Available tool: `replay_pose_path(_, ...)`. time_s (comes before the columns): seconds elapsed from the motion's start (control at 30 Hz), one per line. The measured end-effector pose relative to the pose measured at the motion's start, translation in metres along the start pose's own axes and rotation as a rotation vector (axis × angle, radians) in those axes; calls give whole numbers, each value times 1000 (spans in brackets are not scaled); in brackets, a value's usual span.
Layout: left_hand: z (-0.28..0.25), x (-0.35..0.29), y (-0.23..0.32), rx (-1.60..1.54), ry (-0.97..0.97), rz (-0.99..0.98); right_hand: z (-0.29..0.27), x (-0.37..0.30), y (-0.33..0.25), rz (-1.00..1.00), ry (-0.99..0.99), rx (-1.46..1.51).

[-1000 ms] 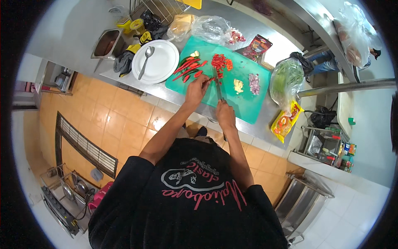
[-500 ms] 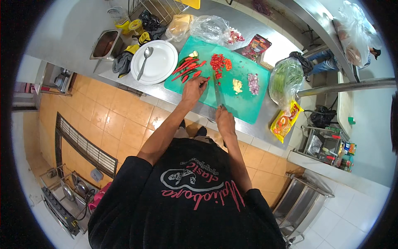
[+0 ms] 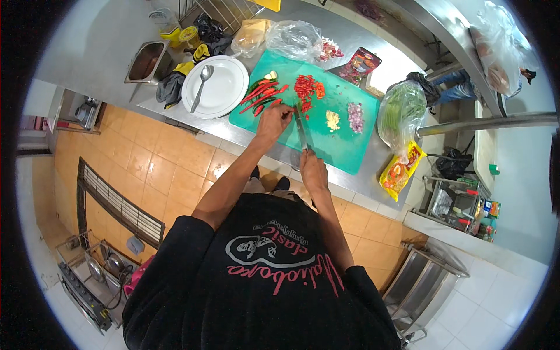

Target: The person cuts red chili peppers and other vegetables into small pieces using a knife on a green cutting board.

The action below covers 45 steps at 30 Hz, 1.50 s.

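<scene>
Right hand (image 3: 311,169) grips knife (image 3: 301,129); left hand (image 3: 274,119) curls, pinning red chillies (image 3: 261,95) on board (image 3: 335,143).

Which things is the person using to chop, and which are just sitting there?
Using: knife, right hand, left hand, red chillies, chopped chilli, green board.

Sitting there: plate, spoon, yellow packet, bag of greens, metal tub.

Matt green plastic board (image 3: 338,143), brushed steel counter (image 3: 93,52)
</scene>
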<state>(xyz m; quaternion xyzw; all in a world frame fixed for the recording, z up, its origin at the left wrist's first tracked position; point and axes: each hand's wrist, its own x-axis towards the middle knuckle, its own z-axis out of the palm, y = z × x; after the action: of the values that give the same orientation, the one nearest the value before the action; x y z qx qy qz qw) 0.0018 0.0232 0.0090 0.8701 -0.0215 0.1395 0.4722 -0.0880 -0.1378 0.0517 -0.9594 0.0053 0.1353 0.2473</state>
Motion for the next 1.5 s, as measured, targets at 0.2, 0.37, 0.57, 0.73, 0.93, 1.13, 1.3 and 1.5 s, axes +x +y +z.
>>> replay_pose_path(0.2,0,3,-1,12,-5,12,3,-1,1,-15,20,-11)
replay_pose_path(0.37,-1,5,3,-21,-33,-91,5,0,1,-7,11,-29)
replay_pose_path(0.57,2,4,0,22,-17,-50,5,-2,-9,55,-39,-45)
replay_pose_path(0.73,8,5,-4,27,43,-31,11,18,-16,1,20,-21)
replay_pose_path(0.93,6,5,0,55,18,-134,16,11,-14,-48,60,-90)
replay_pose_path(1.13,7,5,7,70,13,-125,16,21,-11,-13,58,-6)
replay_pose_path(1.3,5,3,1,82,28,-85,15,9,-7,14,17,-27)
replay_pose_path(1.5,2,-1,7,59,42,-40,-2,16,-5,-2,12,-7)
